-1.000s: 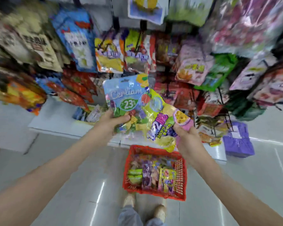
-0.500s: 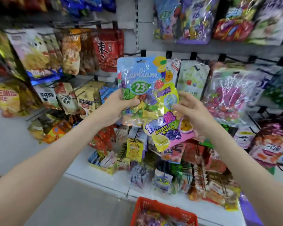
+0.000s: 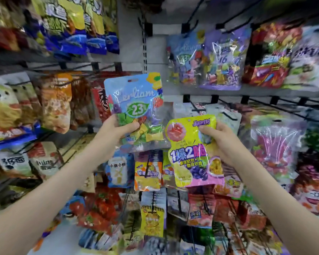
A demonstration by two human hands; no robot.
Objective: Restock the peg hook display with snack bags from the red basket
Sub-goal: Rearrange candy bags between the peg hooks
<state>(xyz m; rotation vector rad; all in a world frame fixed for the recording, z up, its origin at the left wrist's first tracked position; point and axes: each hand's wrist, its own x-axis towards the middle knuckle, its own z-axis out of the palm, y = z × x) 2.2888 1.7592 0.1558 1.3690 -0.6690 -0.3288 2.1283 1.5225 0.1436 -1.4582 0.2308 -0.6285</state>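
My left hand grips a light blue candy bag marked 23 by its lower part, upright in front of the peg hook display. My right hand holds a yellow and pink snack bag by its right edge, a little lower and to the right. The two bags are side by side and barely overlap. A matching blue 23 bag hangs on a hook up and to the right. The red basket is out of view.
Hanging bags fill the display all around: orange and red packs at left, purple bags above right, pink ones at right. Bare black hooks stick out behind the yellow bag. A white slotted upright divides the panels.
The view has tilted up from the floor and the basket has left the frame. Both hands rose with their bags, and the yellow bag has moved right, apart from the blue one.
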